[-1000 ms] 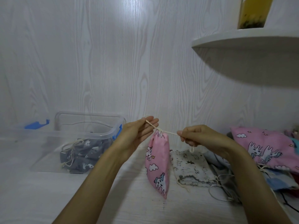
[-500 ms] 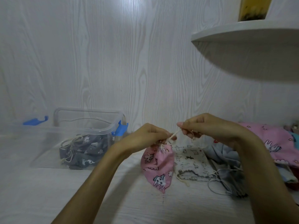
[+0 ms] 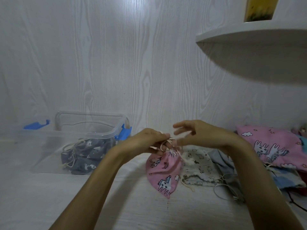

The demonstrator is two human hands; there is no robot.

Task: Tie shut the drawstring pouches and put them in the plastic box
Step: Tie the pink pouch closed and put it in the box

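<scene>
Above the desk (image 3: 49,205), left-hand fingers (image 3: 163,147) pinch the cord of a soft, light pink pouch (image 3: 162,173), best held at its neck, while the blurred right hand (image 3: 199,135) seems spread.

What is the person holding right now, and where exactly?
The left hand pinches the pink pouch by its gathered neck and cord. The right hand is blurred; its grip cannot be told.

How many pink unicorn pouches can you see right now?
2. One pink pouch hangs from the drawstring at the left hand; another pink pouch lies on the pile at right. More may be buried underneath.
</scene>
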